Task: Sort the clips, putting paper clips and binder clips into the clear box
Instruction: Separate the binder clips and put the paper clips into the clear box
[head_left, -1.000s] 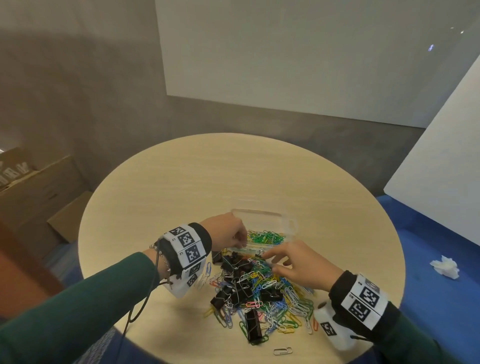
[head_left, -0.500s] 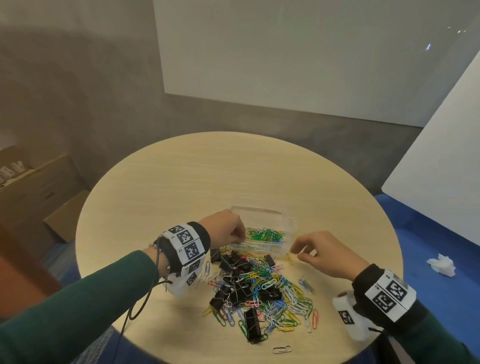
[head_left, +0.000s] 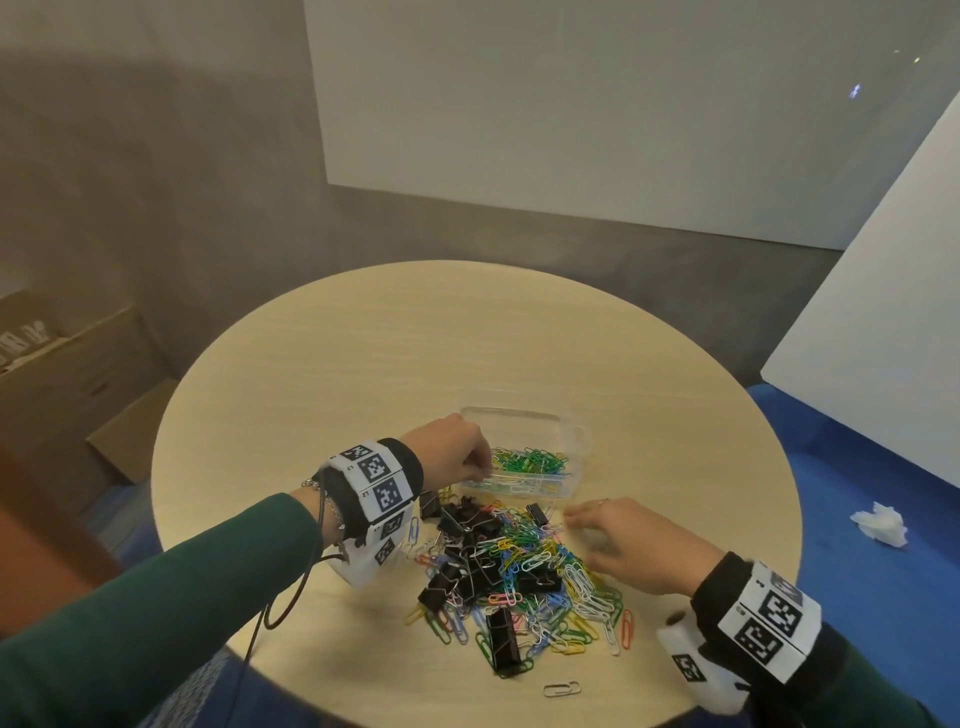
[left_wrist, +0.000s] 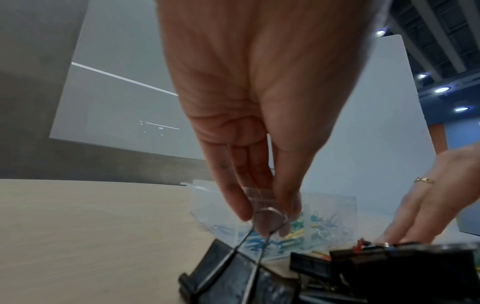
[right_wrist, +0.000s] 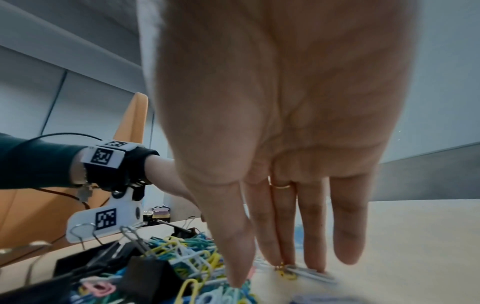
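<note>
A clear box sits mid-table with green and pale paper clips inside. My left hand pinches its near-left wall; the left wrist view shows the left hand with thumb and fingers on the box. Just in front lies a mixed pile of coloured paper clips and black binder clips. My right hand reaches onto the pile's far right edge. In the right wrist view the right hand has straight fingers whose tips touch loose paper clips.
The round wooden table is bare beyond the box. One silver paper clip lies alone near the front edge. A crumpled tissue lies on the blue floor at right; cardboard boxes stand at left.
My right hand left the pile, rose pinched beside the box, and has come back down onto the pile's far right edge with fingers extended. The left hand stayed on the box.
</note>
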